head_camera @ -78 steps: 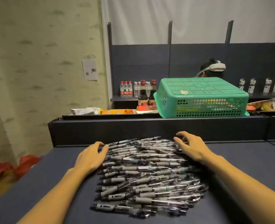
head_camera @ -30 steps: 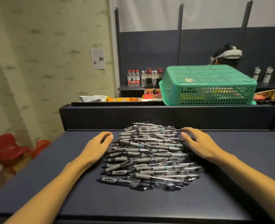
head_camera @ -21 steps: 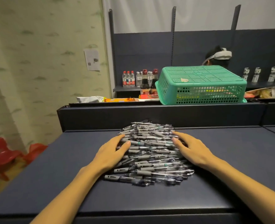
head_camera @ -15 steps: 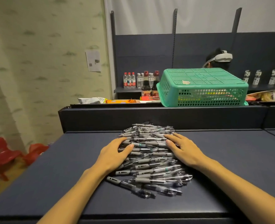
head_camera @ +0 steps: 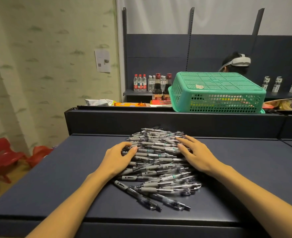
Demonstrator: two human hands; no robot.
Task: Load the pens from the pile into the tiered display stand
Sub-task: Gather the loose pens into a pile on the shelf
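Grey-gripped pens (head_camera: 156,162) heaped mid dark shelf top (head_camera: 244,169), mostly lying crosswise. Our left hand (head_camera: 118,158) and right hand (head_camera: 196,154) rest on pile flanks, fingers spread and lightly bent, nothing gripped. Tiered stand not in view. We judge step: gather bundle. Advice: press inward evenly, keep barrels parallel, take modest handful; stray pens (head_camera: 138,194) at near edge may roll.

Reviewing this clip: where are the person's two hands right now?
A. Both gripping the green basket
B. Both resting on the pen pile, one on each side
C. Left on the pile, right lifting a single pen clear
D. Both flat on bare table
B: the left hand and right hand lie with spread fingers on opposite sides of the pen pile; the green basket sits untouched behind.
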